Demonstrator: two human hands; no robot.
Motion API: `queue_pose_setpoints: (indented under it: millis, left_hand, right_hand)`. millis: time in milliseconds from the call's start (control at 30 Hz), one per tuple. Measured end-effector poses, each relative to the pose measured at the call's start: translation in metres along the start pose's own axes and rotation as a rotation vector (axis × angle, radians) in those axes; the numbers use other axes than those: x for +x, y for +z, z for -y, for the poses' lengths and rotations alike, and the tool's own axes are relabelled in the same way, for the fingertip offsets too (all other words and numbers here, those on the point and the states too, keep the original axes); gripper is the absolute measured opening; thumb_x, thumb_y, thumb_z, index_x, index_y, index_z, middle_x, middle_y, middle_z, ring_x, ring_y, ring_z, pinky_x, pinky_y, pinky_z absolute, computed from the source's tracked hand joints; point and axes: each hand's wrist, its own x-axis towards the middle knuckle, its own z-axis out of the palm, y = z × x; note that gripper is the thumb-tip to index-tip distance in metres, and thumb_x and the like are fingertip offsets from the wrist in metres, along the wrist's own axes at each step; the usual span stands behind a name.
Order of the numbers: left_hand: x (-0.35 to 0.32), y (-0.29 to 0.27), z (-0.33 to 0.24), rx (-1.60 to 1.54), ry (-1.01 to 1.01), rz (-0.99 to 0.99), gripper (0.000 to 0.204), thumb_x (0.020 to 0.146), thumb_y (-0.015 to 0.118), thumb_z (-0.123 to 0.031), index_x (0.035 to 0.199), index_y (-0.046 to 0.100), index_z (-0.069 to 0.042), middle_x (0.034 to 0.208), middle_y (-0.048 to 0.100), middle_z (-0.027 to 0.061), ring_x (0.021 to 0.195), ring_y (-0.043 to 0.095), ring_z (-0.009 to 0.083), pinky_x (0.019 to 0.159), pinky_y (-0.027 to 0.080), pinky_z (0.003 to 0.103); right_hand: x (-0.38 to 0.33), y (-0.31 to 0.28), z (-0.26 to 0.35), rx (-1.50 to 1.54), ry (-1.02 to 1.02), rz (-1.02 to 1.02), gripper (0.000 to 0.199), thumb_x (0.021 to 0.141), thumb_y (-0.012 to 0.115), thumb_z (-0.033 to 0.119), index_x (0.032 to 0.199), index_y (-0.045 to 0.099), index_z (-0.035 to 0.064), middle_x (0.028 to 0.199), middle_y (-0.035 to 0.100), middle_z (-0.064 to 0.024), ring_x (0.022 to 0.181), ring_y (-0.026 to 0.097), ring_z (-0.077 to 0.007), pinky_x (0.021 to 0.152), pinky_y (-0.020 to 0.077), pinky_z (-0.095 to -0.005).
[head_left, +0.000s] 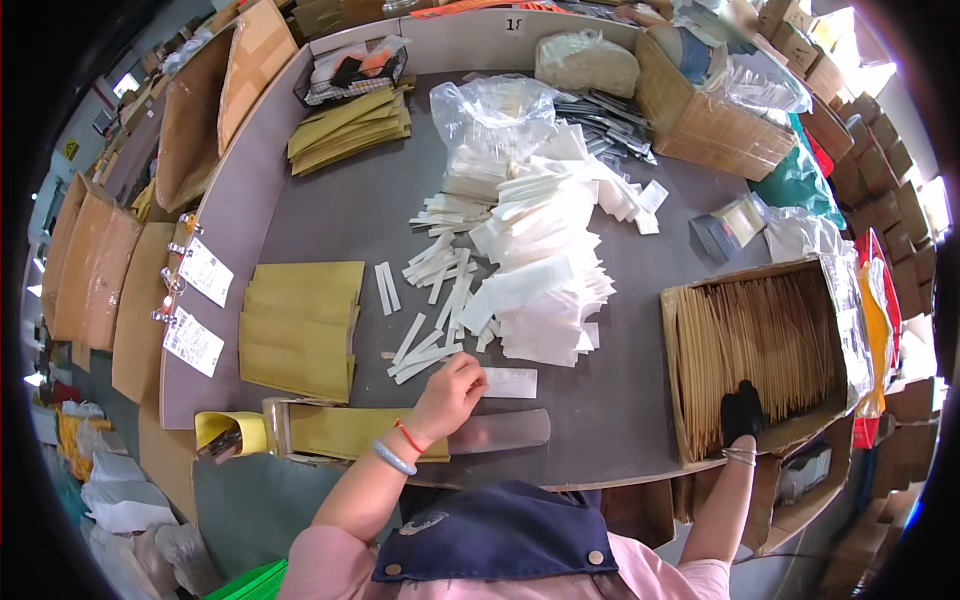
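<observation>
My left hand (455,392), bare with a red cord and a pale bangle at the wrist, is closed at the left end of a flat white packet (512,383) near the table's front edge. Just beyond it lie loose white strips (425,362) and a large heap of white packets (545,275). My right hand (742,412), in a black glove, reaches over the front of a cardboard box (675,375) and touches the brown envelopes (755,335) standing packed inside. The dark glove hides how its fingers are bent. A yellow envelope (345,432) lies beside my left forearm, next to a clear plastic piece (515,430).
Stacked yellow envelopes (300,325) lie at the left, more (350,130) at the back. A yellow holder (230,432) stands at the front left corner. A plastic bag (495,110) covers part of the heap. An open carton (715,115) stands at the back right. Low grey partitions (255,190) border the table.
</observation>
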Motion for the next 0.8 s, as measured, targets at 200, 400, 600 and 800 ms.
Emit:
queue_pose_setpoints:
  millis: [200, 400, 600, 800]
  left_hand:
    - [-0.001, 0.013, 0.001, 0.37, 0.055, -0.131, 0.022, 0.074, 0.078, -0.007, 0.09, 0.062, -0.006, 0.094, 0.059, 0.0107, 0.089, 0.059, 0.0302, 0.085, 0.047, 0.042]
    - [0.004, 0.014, 0.011, 0.36, -0.007, 0.093, 0.026, 0.071, 0.08, -0.014, 0.092, 0.065, -0.011, 0.096, 0.061, 0.0065, 0.097, 0.056, 0.0302, 0.087, 0.043, 0.044]
    - [-0.019, -0.022, -0.04, -0.257, -0.433, 0.313, 0.021, 0.071, 0.08, -0.016, 0.087, 0.067, -0.012, 0.086, 0.061, 0.0027, 0.093, 0.056, 0.0281, 0.082, 0.042, 0.043]
    - [-0.055, 0.003, -0.031, 0.359, 0.07, 0.046, 0.027, 0.067, 0.083, -0.017, 0.091, 0.072, -0.013, 0.089, 0.058, 0.0018, 0.09, 0.053, 0.0243, 0.079, 0.041, 0.039]
  right_hand:
    - [0.0, 0.011, -0.007, 0.064, 0.035, -0.087, 0.034, 0.09, 0.05, 0.017, 0.119, 0.056, 0.0014, 0.12, 0.059, -0.0241, 0.112, 0.057, -0.0408, 0.094, 0.0469, -0.046]
    - [-0.015, 0.026, -0.009, 0.692, -0.201, -0.556, 0.026, 0.101, 0.048, 0.017, 0.118, 0.057, -0.0002, 0.11, 0.061, -0.0236, 0.101, 0.06, -0.0309, 0.089, 0.0474, -0.0374]
    - [-0.105, 0.007, 0.104, 0.532, -0.536, -0.012, 0.014, 0.101, 0.052, 0.012, 0.107, 0.061, 0.0036, 0.082, 0.055, -0.0052, 0.079, 0.054, -0.0166, 0.074, 0.046, -0.0313]
    - [-0.126, 0.047, 0.14, 1.222, -0.466, 0.48, 0.013, 0.1, 0.054, 0.009, 0.107, 0.062, 0.0017, 0.085, 0.057, -0.0011, 0.08, 0.054, -0.0093, 0.074, 0.047, -0.0251]
